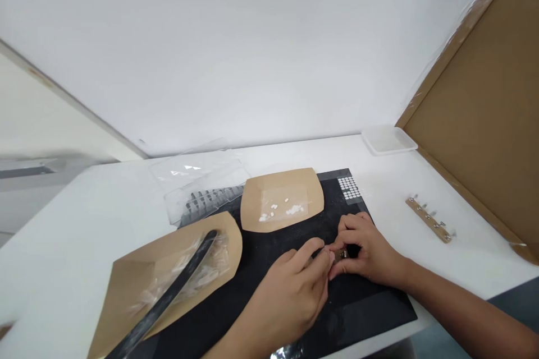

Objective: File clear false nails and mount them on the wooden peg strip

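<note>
My left hand (290, 289) is closed over the black mat (370, 308), thumb and fingers pinched at something mostly hidden by them. Touching its fingertips, my right hand (364, 249) grips a small brown piece (338, 254) with a shiny metal part, between thumb and fingers. Just behind the hands, a brown paper tray (252, 202) holds small white pieces. On the left, a larger paper tray (130, 272) contains clear plastic pieces, with a long black strip (168, 294) lying across it.
A brown strip with metal pins (428, 220) lies at right. White round stickers (349, 188) sit on the mat's back corner. Clear plastic trays (202, 190) stand back left, a white lid-like tray (388, 140) back right. Cardboard (480, 123) borders the right side.
</note>
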`<state>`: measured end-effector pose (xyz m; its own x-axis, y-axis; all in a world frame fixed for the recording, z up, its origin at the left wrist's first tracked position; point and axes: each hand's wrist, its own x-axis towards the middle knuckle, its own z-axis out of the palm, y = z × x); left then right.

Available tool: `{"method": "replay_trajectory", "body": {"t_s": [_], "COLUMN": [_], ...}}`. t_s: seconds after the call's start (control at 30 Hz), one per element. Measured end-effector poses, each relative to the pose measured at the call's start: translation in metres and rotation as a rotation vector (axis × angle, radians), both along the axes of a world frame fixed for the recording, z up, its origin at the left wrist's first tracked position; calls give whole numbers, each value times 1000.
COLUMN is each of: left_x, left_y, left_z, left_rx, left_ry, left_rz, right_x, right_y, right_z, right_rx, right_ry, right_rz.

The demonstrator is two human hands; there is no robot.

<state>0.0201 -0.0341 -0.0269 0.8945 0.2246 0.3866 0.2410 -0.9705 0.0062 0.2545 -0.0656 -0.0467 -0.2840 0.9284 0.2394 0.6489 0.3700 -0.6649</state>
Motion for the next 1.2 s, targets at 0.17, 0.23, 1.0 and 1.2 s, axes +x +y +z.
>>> {"method": "replay_trajectory", "body": {"t_s": [0.17,0.23,1.0,1.2], "left_x": [0,0,-1,0], "left_y": [-2,0,7,8], "left_z": [-2,-3,1,-3], "left_rx": [-17,-29,-349,-471], "left_ry": [-62,-104,-289,-381], "left_rz": [26,42,63,67], "right_x": [0,0,8,11], "right_y": [1,1,0,1], "right_z": [-1,0,11,9], "right_rx": [10,1,-44,-15], "right_ry": [10,8,39,-2], "right_rz": [-6,-2,80,90]}}
